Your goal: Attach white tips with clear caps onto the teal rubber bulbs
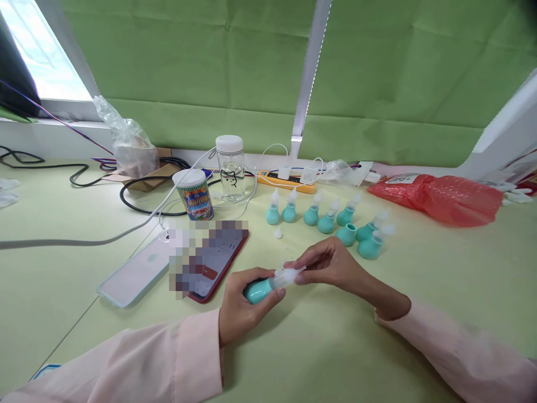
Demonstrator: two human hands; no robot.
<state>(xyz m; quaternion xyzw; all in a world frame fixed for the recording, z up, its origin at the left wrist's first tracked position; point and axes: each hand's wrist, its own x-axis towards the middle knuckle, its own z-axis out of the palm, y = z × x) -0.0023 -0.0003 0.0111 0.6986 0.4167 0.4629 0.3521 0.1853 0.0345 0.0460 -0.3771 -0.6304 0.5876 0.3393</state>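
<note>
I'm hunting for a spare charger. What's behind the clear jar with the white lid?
Behind the clear jar lies a yellow power strip with white plugs in it. The jar hides the strip's left end.

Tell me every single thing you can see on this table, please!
Teal bulb with clear tip: one, held between both hands, near the front.
Teal bulbs on the table: about eight, most with whitish tips, in a loose row behind the hands.
Loose tip: one, white, beside the row.
Phones: two, one red-edged, one pale, at left of the hands.
Tin: one, colourful label, white lid, behind the phones.
Jar: one, clear, white lid, beside the tin.
Power strip: one, orange, by the wall.
Red bag: one, far right.
Clear bag: one, on a cardboard box, far left.
Cables: several, black and white, left side.
Left hand: grips the bulb, pink sleeve.
Right hand: pinches the tip.
</note>
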